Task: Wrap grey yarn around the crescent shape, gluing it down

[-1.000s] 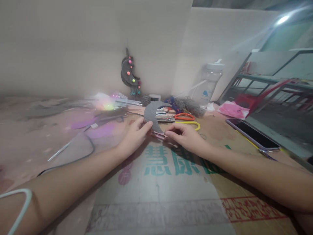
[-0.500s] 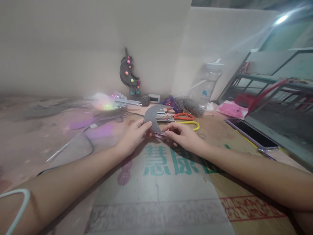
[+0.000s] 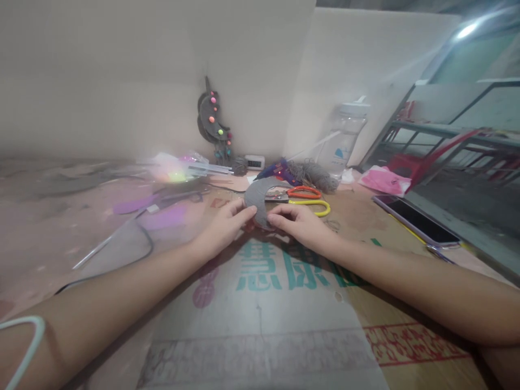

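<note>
A grey crescent-moon cutout (image 3: pixel 255 199), wrapped in what looks like yarn or felt, is held up above the table between both hands. My left hand (image 3: pixel 227 225) pinches its left edge, thumb on the front face and fingers behind. At its lower tip, the thumb and fingertips of my right hand (image 3: pixel 298 221) are closed on the crescent's edge. Just behind the crescent lie scissors with one orange and one yellow handle (image 3: pixel 311 208); their blades are partly hidden by it. The fingers behind the cutout are partly out of sight.
A decorated moon (image 3: pixel 212 119) hangs on the wall. Grey yarn (image 3: pixel 314 174), a blue glue gun (image 3: pixel 278 170), a small white clock (image 3: pixel 255 162) and a clear bottle (image 3: pixel 343 138) stand behind. A phone (image 3: pixel 416 221) and pink packet (image 3: pixel 385 180) lie right; clear sticks (image 3: pixel 209 169) lie left.
The crescent has turned slightly and moved a little down and right in my hands. My right fingertips have shifted slightly left along its lower tip. The view has moved slightly.
</note>
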Action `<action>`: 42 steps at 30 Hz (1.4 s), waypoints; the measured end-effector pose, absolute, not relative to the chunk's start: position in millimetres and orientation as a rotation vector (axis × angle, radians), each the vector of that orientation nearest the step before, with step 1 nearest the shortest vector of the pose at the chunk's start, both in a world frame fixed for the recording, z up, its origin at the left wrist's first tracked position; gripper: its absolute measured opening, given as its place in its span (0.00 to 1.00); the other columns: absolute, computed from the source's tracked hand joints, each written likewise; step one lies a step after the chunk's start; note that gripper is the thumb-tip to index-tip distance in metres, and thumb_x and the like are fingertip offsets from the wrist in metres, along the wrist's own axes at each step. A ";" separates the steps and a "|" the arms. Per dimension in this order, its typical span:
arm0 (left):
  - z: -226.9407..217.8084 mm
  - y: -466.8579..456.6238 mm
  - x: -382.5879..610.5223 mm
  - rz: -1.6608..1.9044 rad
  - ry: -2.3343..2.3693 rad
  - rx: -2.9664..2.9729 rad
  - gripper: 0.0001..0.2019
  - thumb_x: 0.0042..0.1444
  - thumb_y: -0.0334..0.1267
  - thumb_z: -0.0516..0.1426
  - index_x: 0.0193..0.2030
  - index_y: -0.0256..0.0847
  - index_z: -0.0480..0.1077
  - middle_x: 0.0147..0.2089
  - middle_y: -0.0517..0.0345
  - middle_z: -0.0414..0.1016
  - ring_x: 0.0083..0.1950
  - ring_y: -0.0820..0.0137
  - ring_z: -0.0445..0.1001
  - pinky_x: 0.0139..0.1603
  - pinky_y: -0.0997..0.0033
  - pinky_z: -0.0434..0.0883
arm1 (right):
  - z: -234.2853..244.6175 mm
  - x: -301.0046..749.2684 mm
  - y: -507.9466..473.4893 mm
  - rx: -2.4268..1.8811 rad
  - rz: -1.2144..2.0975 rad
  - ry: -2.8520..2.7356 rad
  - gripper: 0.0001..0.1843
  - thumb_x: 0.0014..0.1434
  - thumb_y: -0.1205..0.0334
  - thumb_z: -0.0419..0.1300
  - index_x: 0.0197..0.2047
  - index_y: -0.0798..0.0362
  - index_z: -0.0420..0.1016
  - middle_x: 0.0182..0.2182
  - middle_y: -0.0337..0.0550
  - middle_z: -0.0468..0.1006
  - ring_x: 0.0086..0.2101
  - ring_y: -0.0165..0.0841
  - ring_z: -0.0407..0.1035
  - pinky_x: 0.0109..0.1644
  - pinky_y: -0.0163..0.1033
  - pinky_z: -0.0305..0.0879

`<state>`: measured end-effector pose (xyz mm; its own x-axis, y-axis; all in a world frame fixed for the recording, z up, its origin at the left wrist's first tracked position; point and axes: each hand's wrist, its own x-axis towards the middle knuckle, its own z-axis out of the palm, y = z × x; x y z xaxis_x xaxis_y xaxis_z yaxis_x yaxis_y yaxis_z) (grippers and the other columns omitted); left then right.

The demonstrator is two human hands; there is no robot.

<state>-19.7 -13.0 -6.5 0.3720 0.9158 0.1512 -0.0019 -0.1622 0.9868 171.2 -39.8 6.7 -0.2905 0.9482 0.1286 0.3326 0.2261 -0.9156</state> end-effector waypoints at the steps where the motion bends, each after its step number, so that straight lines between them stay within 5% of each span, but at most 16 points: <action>1: -6.6 -13.2 -19.2 1.015 0.869 1.510 0.11 0.55 0.44 0.59 0.33 0.37 0.69 0.27 0.62 0.70 0.29 0.74 0.67 0.32 0.75 0.64 | 5.7 170.9 -39.3 -1.192 1.077 -1.746 0.14 0.57 0.51 0.61 0.31 0.55 0.73 0.20 0.34 0.69 0.20 0.25 0.60 0.22 0.31 0.55; 7: -5.9 -14.6 -19.1 1.115 0.821 1.509 0.22 0.52 0.43 0.63 0.53 0.42 0.65 0.33 0.62 0.74 0.32 0.72 0.74 0.34 0.72 0.70 | 5.1 171.9 -38.8 -1.204 1.107 -1.715 0.16 0.54 0.49 0.62 0.30 0.54 0.73 0.19 0.32 0.66 0.19 0.24 0.57 0.21 0.31 0.53; 16: -8.1 -17.5 -20.6 0.954 0.762 1.582 0.15 0.53 0.45 0.63 0.44 0.39 0.73 0.41 0.54 0.77 0.38 0.68 0.77 0.41 0.68 0.73 | 4.4 175.4 -38.5 -1.182 1.054 -1.815 0.16 0.59 0.49 0.59 0.34 0.55 0.74 0.24 0.36 0.72 0.21 0.25 0.60 0.24 0.32 0.56; 24: -10.0 -14.4 -22.3 0.828 0.836 1.682 0.21 0.52 0.39 0.63 0.53 0.39 0.67 0.39 0.54 0.78 0.39 0.66 0.77 0.40 0.68 0.73 | 6.6 185.8 -37.2 -1.185 0.892 -1.978 0.08 0.58 0.60 0.59 0.38 0.55 0.76 0.31 0.41 0.78 0.32 0.31 0.70 0.36 0.36 0.64; 30: -11.2 -17.0 -23.3 0.749 0.837 1.758 0.19 0.55 0.38 0.62 0.53 0.41 0.64 0.35 0.60 0.74 0.36 0.71 0.75 0.35 0.73 0.70 | 5.0 191.8 -35.6 -1.177 0.864 -2.030 0.09 0.60 0.59 0.58 0.36 0.54 0.75 0.30 0.40 0.78 0.30 0.31 0.71 0.35 0.36 0.65; 42: -10.4 -16.8 -25.8 0.769 0.858 1.680 0.18 0.56 0.43 0.63 0.49 0.41 0.64 0.38 0.57 0.77 0.39 0.69 0.78 0.39 0.70 0.72 | 3.4 203.0 -29.8 -1.083 0.843 -2.092 0.08 0.61 0.59 0.59 0.34 0.52 0.76 0.28 0.39 0.78 0.29 0.30 0.71 0.34 0.36 0.65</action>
<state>-25.8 -16.8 -10.4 0.5364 0.8406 0.0753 0.1664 -0.1928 0.9670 203.0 -29.8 3.4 -0.4649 0.8533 0.2361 0.4511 0.4577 -0.7661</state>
